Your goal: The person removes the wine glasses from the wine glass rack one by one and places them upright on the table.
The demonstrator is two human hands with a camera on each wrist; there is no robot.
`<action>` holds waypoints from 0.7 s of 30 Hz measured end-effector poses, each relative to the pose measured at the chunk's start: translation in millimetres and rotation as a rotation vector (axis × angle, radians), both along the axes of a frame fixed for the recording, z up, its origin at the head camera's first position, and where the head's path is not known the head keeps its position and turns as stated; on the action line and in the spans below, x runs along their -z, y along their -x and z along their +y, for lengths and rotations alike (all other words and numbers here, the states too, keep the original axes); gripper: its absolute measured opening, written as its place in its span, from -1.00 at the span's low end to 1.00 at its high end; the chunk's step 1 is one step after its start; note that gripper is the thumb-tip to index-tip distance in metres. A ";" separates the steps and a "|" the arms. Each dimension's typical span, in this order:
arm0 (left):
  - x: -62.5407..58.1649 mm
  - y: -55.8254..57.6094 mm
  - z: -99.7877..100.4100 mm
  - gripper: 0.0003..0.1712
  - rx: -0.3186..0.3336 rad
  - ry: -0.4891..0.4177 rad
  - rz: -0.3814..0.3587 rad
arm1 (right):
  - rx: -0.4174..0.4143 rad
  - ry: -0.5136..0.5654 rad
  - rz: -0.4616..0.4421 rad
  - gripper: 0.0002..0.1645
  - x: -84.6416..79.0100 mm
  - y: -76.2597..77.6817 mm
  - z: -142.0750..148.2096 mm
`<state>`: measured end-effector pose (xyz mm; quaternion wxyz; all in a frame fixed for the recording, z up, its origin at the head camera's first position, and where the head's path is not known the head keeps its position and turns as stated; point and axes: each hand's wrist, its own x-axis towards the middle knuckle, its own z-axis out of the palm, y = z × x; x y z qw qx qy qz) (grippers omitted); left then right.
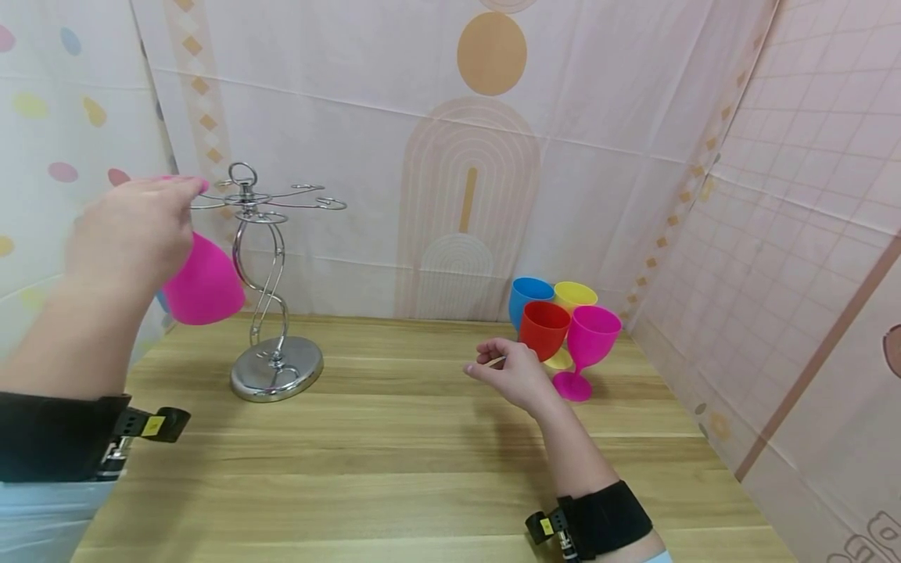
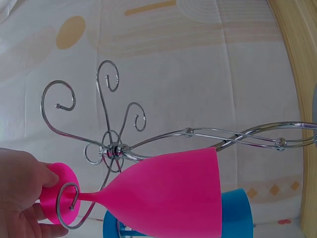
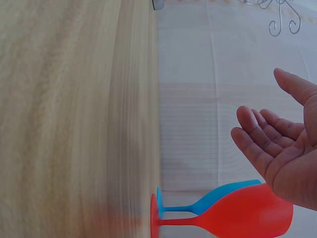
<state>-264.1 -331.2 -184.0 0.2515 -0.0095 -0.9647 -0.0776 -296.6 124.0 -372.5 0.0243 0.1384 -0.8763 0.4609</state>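
My left hand point(image 1: 134, 231) grips the foot of a pink goblet point(image 1: 204, 285), which is upside down at the left of a chrome stemware rack point(image 1: 277, 375). In the left wrist view, fingers and thumb pinch the round foot, and the goblet's stem lies at a curled hook point(image 2: 58, 210) of the rack. A blue goblet point(image 2: 237, 213) is partly hidden behind the pink bowl, also on the rack's side. My right hand point(image 1: 514, 375) hovers above the table with loosely bent fingers and holds nothing, close beside a red goblet point(image 1: 543, 330).
Behind and beside the red goblet stand a blue goblet point(image 1: 529, 291), a yellow goblet point(image 1: 576, 294) and another pink goblet point(image 1: 594, 335), all upright on the wooden table point(image 1: 380, 453). Patterned curtains point(image 1: 338, 156) surround the table at the back and both sides.
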 end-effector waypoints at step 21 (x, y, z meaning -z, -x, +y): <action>5.3 -3.1 15.0 -0.39 0.099 0.059 0.007 | -0.009 -0.014 -0.005 -0.40 0.6 0.0 -1.5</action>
